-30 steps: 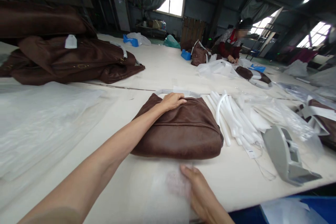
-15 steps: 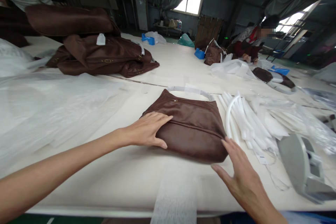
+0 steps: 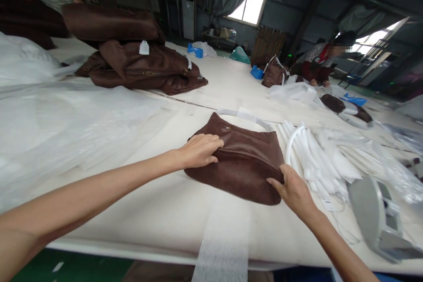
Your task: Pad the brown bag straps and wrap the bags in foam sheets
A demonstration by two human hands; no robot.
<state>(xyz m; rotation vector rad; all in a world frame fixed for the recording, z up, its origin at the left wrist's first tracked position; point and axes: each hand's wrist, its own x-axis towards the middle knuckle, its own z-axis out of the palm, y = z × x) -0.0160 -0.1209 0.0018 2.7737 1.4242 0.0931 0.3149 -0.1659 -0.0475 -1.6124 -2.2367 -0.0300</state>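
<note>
A dark brown leather bag (image 3: 244, 180) lies on the white table (image 3: 158, 216) in front of me, its wrapped pale handle (image 3: 244, 115) towards the far side. My left hand (image 3: 202, 150) grips the bag's left part, fingers curled on the leather. At the right edge, my right hand (image 3: 292, 185) pinches the bag between thumb and fingers. A strip of white fibrous material (image 3: 224, 238) runs from beneath the bag over the near table edge.
White foam tubes (image 3: 307, 154) and a grey tape dispenser (image 3: 373, 216) lie at the right. Clear plastic sheets (image 3: 82, 119) cover the left. Brown bags (image 3: 132, 66) are piled behind them. Two people stand across the table, one far left, one far right.
Both hands have closed from spread fingers onto the bag. The whole view has shifted slightly. At the far left, the person's arm now reaches towards the piled bags.
</note>
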